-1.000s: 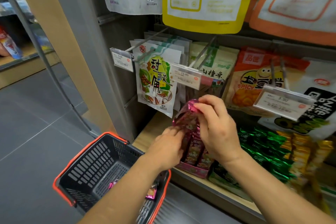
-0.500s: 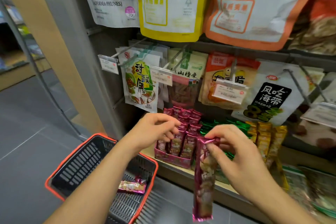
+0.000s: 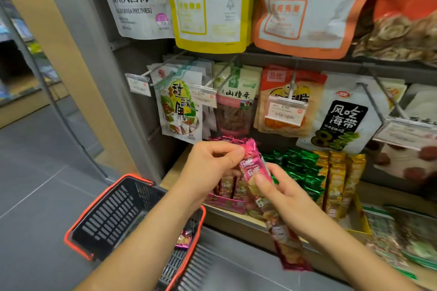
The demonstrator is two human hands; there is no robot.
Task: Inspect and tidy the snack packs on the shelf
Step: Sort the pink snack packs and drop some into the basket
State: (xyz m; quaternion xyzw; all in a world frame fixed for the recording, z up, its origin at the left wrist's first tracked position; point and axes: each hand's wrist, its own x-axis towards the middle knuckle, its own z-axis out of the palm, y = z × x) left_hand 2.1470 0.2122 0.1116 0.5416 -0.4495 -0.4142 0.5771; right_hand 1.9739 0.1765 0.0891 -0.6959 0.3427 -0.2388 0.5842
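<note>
Two bare hands held one long pink crinkled foil snack strip [image 3: 254,168] in front of the wooden bottom shelf [image 3: 173,170] and its pink cardboard display box [image 3: 225,203]. The left hand [image 3: 210,168] pinched the top end; the right hand [image 3: 286,198] was clamped round the middle. The strip was tilted and glossy with a printed food picture, its lower end hanging past the shelf edge, near a black plastic basket [image 3: 111,215].

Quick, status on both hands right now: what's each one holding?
Left hand: pinching the top end of the pink snack pack.
Right hand: gripping the same pack around its middle.
</note>
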